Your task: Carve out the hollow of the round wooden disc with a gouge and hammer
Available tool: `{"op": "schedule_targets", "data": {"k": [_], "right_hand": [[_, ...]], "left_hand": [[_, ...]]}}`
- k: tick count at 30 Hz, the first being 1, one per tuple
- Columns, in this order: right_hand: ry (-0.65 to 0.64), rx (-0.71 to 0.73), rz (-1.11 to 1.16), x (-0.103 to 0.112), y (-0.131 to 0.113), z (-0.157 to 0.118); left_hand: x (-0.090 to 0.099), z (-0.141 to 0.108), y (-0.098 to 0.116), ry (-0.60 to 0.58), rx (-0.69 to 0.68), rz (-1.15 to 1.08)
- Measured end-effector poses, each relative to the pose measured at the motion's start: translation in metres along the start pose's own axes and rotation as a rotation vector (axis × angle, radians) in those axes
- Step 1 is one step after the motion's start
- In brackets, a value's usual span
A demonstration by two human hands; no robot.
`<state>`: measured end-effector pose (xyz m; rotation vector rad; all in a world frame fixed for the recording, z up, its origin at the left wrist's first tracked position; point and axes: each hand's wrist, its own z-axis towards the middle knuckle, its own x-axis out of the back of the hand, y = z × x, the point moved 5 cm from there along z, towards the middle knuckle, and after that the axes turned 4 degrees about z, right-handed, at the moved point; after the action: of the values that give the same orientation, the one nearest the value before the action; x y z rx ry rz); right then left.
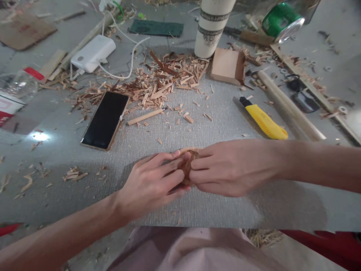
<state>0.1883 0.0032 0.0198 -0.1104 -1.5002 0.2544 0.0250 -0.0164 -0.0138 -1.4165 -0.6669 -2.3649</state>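
Observation:
Near the table's front edge, both hands meet over a small brown wooden piece point(193, 153) that looks hollowed, with a pale rim. My left hand point(155, 180) is curled around its left side, fingertips along its rim. From the right, my right hand point(225, 167) presses its bent fingers together over the hollow; whatever they grip is hidden. Most of the piece is covered by fingers. Beyond the hands lies a thin wooden stick with a dark tip point(146, 116). A yellow utility knife point(265, 119) rests on the table to the right.
A phone point(105, 119), a white power bank point(93, 54) with cable and a heap of wood shavings point(158, 84) lie beyond. Farther back stand a paper cup point(212, 32) and a small cardboard box point(228, 67). A green can point(280, 20), wooden rod point(290, 103) and plastic bottle point(21, 88) flank them.

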Motion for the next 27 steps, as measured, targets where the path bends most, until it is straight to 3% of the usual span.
{"op": "schedule_targets", "data": {"k": [5,11,16,22,27], "right_hand": [[0.002,0.045,0.0,-0.001,0.001,-0.001],[0.206,-0.058,0.01,0.0,-0.005,-0.018],[0.213,-0.353,0.067,-0.004,-0.008,-0.019],[0.149,-0.426,0.101,0.001,-0.01,-0.01],[0.106,-0.454,-0.042,0.004,-0.016,-0.003]], "left_hand": [[0.0,0.001,0.0,0.003,0.001,-0.021],[0.003,0.003,0.0,0.067,0.062,-0.093],[0.003,0.004,-0.001,0.071,0.065,-0.119],[0.001,0.003,-0.003,0.028,0.087,-0.155],[0.002,0.005,-0.003,0.02,0.088,-0.146]]}}
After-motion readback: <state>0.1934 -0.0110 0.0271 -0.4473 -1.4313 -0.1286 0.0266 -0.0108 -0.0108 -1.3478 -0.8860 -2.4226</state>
